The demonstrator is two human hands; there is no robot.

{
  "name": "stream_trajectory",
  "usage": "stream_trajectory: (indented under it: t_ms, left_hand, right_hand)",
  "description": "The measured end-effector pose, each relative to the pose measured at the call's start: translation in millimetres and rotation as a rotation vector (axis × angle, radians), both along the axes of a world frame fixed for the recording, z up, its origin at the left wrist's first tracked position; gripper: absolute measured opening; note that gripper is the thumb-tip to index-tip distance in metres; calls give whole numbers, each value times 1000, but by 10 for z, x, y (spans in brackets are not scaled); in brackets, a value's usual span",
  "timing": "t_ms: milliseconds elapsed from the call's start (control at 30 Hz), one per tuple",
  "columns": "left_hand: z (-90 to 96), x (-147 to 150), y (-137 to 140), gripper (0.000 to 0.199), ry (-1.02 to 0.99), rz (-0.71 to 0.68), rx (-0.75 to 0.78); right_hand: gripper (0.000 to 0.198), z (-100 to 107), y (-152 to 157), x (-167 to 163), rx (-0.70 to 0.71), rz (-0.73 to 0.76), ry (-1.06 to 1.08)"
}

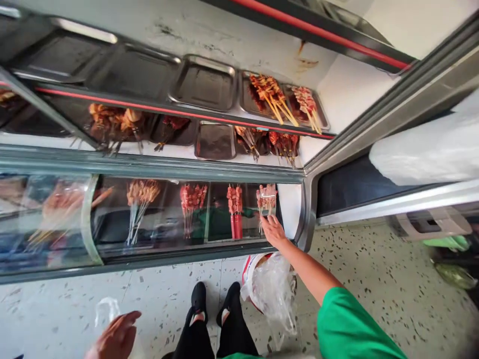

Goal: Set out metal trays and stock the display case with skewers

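My right hand [274,231] reaches out to the curved glass front of the display case, fingers stretched and nothing held. Its fingertips are over the lower ends of a bundle of pale meat skewers [266,195] behind the glass; whether they touch the pane I cannot tell. To the left are red meat skewers [235,199], another red bundle [192,196] and a fan of lighter skewers [142,192]. Low at the left, my left hand [117,335] hangs over the floor with its fingers extended, apart from the case. A clear plastic loop [107,308] is near it.
Metal trays [205,82] line the upper shelf, with browned skewers [272,94] at its right. More skewers [284,144] lie on the shelf below. A bucket [247,269] with a clear plastic bag [275,286] stands by my feet. A white bag [426,147] is at right.
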State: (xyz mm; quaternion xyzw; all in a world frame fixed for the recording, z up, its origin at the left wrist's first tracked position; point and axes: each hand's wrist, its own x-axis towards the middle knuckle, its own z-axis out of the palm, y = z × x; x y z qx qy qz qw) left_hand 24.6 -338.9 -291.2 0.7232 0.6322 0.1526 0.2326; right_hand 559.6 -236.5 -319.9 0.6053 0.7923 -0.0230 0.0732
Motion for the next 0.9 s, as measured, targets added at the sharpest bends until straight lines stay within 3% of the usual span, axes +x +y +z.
stream_trajectory:
  t_ms: [133,267,467,567,667,767,800,900]
  left_hand:
    - [266,683,271,24,-49,-123,7]
    - [480,1241,331,27,-17,-266,68]
    - [659,1713,436,27,21,-481,126]
    - [867,1905,530,26,8,-570,92]
    - [1164,2185,622,35,-46,-681,29]
    - [1343,2613,693,46,-141,-716,14]
    - [1344,2782,702,47,-179,-702,45]
    - [1179,3314,665,47,-314,-605,159]
  right_hand:
    - [40,1,-145,478,-12,-127,-5]
    - [46,-15,-244,867,-14,-233,20]
    - [48,-12,-341,1213,-5,-318,145]
    - [48,72,-335,1284,-21,-312,212]
    - [45,225,-318,1219,-37,-363,312]
    - [35,379,-423,929,-139,-557,541]
    - [46,423,-509,776,-232,-553,700]
    - [107,507,-909,216,-535,-258,1380]
